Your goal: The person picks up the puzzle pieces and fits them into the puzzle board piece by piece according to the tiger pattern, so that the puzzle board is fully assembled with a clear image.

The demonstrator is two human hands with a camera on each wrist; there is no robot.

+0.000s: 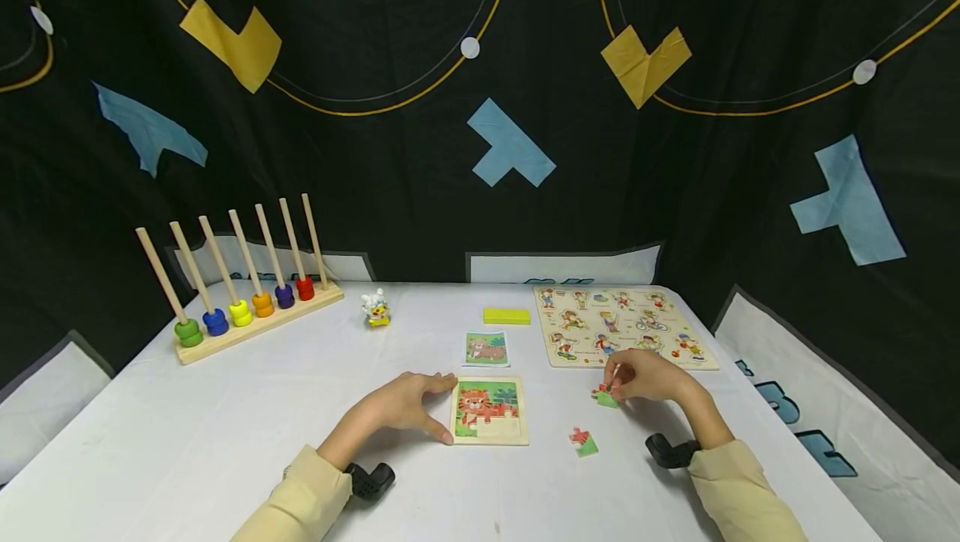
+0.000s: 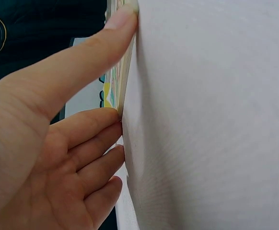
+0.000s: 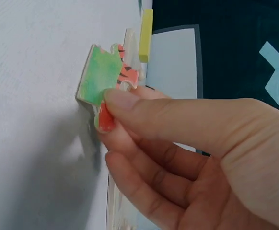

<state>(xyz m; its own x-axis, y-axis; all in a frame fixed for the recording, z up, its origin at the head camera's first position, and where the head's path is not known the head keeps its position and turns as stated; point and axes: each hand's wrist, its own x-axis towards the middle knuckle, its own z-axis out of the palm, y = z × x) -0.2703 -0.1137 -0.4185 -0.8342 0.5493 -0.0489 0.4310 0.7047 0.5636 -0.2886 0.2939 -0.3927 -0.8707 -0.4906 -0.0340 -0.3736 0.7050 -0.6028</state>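
Observation:
A square wooden jigsaw puzzle (image 1: 489,434) with a partly filled tiger picture lies in front of me. Against its left edge rests my left hand (image 1: 408,402), fingers extended and spread, thumb at the near corner. The left wrist view shows the thumb and index fingertip touching the board's rim. To the right, my right hand (image 1: 651,377) pinches a green and red puzzle piece (image 3: 100,72) between thumb and fingers, tilted and just off the table. Another red and green piece (image 1: 584,443) lies loose on the cloth, nearer to me.
A small bear picture card (image 1: 486,349) and a yellow block (image 1: 506,316) lie behind the puzzle. A large wooden picture board (image 1: 600,317) is at the back right. A toy figure (image 1: 377,308) and a peg stand with coloured rings (image 1: 262,323) stand at the back left.

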